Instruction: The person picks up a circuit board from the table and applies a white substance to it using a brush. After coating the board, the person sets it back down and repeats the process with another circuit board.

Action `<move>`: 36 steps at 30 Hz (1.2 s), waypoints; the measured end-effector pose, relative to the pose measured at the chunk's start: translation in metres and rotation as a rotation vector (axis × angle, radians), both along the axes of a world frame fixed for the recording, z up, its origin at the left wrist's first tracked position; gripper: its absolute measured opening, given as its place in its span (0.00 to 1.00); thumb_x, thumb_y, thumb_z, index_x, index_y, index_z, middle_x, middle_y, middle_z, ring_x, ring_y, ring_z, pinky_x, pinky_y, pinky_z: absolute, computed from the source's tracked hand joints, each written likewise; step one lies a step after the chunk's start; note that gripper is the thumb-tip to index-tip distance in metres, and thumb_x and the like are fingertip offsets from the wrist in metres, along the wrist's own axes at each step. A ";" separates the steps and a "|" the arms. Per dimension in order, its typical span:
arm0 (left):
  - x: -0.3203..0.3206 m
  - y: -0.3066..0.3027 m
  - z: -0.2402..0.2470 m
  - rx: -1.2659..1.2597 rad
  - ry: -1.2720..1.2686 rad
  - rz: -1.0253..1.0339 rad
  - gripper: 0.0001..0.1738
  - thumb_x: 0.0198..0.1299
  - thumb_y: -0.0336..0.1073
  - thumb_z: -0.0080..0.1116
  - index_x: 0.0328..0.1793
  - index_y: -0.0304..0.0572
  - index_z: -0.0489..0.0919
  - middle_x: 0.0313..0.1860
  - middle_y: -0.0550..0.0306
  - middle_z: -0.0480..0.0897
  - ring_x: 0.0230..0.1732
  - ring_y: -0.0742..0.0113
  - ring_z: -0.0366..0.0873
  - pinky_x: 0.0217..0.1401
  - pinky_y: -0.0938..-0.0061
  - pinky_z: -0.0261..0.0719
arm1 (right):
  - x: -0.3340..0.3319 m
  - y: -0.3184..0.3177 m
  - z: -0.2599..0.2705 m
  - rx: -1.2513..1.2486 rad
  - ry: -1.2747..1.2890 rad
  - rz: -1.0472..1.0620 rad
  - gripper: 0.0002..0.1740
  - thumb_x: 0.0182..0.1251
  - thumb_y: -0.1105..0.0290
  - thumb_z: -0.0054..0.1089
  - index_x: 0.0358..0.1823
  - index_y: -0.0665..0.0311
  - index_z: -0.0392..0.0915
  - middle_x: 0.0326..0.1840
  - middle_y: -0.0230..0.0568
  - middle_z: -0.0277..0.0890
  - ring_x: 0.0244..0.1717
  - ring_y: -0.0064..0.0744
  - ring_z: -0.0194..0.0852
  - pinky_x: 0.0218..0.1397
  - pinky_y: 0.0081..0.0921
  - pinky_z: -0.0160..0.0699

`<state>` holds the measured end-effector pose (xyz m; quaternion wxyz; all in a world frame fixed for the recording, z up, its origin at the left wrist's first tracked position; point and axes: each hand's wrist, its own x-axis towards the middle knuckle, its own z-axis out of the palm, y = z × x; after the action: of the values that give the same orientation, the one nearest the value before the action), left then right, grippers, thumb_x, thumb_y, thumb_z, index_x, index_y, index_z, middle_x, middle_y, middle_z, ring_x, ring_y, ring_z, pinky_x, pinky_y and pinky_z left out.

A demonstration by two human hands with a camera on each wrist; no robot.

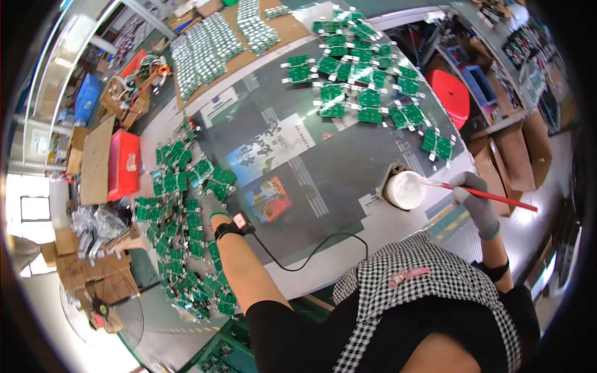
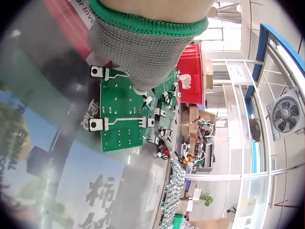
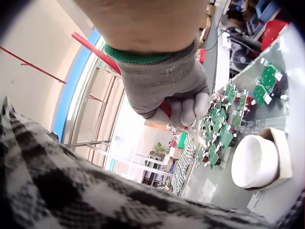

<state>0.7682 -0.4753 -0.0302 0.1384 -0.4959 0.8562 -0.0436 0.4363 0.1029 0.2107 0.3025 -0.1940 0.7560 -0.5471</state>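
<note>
My left hand (image 1: 213, 205), in a grey glove with a green cuff, reaches to the near-right edge of a pile of green circuit boards (image 1: 174, 181). In the left wrist view, a fingertip (image 2: 141, 89) is right at the edge of one circuit board (image 2: 121, 110); the other fingers are hidden, and I cannot tell whether they grip it. My gloved right hand (image 1: 476, 202) holds a red-handled brush (image 1: 507, 200), fingers curled round the handle. The pale brush tip (image 3: 196, 137) points toward a white tub (image 1: 404, 190), which stands tilted in a brown holder (image 3: 283, 151).
More circuit boards (image 1: 333, 99) are spread over the far right of the dark-topped table (image 1: 336, 168). A red stool (image 1: 449, 98) stands beyond the right edge. A red bin (image 1: 124, 165) is behind the left pile. A black cable (image 1: 305, 264) runs from my left wrist.
</note>
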 end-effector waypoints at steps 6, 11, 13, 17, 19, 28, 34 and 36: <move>0.001 0.052 -0.002 0.347 1.203 0.432 0.20 0.65 0.44 0.56 0.53 0.34 0.74 0.36 0.49 0.78 0.32 0.59 0.75 0.33 0.69 0.73 | 0.004 -0.024 -0.026 0.129 -0.223 0.161 0.10 0.63 0.70 0.52 0.39 0.67 0.80 0.28 0.30 0.75 0.31 0.19 0.72 0.36 0.19 0.71; -0.020 0.197 0.092 0.793 1.618 0.698 0.15 0.68 0.44 0.54 0.51 0.43 0.74 0.34 0.64 0.76 0.28 0.78 0.73 0.27 0.84 0.71 | -0.013 -0.029 -0.075 0.208 -0.133 0.228 0.07 0.59 0.69 0.54 0.31 0.65 0.78 0.24 0.31 0.73 0.26 0.20 0.71 0.30 0.23 0.70; -0.034 0.240 0.112 0.886 1.661 0.863 0.16 0.68 0.46 0.54 0.53 0.43 0.76 0.34 0.65 0.78 0.28 0.79 0.74 0.27 0.82 0.74 | -0.016 -0.030 -0.074 0.202 -0.252 0.198 0.07 0.59 0.69 0.54 0.30 0.64 0.78 0.22 0.32 0.73 0.22 0.21 0.72 0.26 0.22 0.71; -0.051 0.302 0.132 1.140 1.545 0.735 0.14 0.67 0.42 0.54 0.51 0.42 0.75 0.38 0.64 0.79 0.33 0.80 0.77 0.29 0.86 0.75 | -0.031 -0.027 -0.082 0.225 -0.480 0.171 0.08 0.58 0.71 0.52 0.32 0.69 0.78 0.16 0.33 0.71 0.14 0.20 0.66 0.21 0.19 0.68; -0.077 0.326 0.152 1.139 1.477 0.671 0.12 0.66 0.40 0.53 0.48 0.41 0.76 0.36 0.66 0.77 0.33 0.81 0.75 0.32 0.85 0.73 | -0.041 -0.017 -0.077 0.037 -0.554 0.144 0.10 0.60 0.70 0.50 0.33 0.70 0.78 0.16 0.36 0.72 0.13 0.23 0.66 0.21 0.20 0.67; -0.135 0.355 0.208 1.356 1.213 0.369 0.08 0.63 0.34 0.55 0.43 0.38 0.79 0.33 0.69 0.76 0.34 0.83 0.69 0.38 0.84 0.67 | -0.038 -0.018 0.009 -0.465 -0.579 0.193 0.19 0.63 0.64 0.45 0.42 0.76 0.75 0.23 0.44 0.77 0.19 0.30 0.73 0.25 0.22 0.72; -0.162 0.359 0.248 1.506 0.975 0.154 0.09 0.62 0.34 0.56 0.42 0.36 0.79 0.34 0.67 0.78 0.34 0.82 0.71 0.39 0.83 0.68 | -0.040 -0.039 0.039 -0.314 -0.348 0.520 0.10 0.57 0.72 0.55 0.35 0.72 0.81 0.32 0.36 0.80 0.36 0.23 0.76 0.42 0.22 0.75; -0.164 0.354 0.251 1.540 0.916 0.070 0.09 0.62 0.34 0.56 0.42 0.35 0.79 0.33 0.67 0.77 0.34 0.82 0.70 0.39 0.83 0.68 | -0.038 -0.046 0.035 -0.336 -0.167 0.609 0.09 0.57 0.73 0.54 0.35 0.70 0.81 0.33 0.36 0.81 0.37 0.22 0.77 0.43 0.22 0.75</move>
<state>0.6040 -0.1209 0.2204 0.0788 -0.2603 0.6036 0.7495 0.3985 0.0573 0.2461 0.4762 -0.4122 0.5358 -0.5624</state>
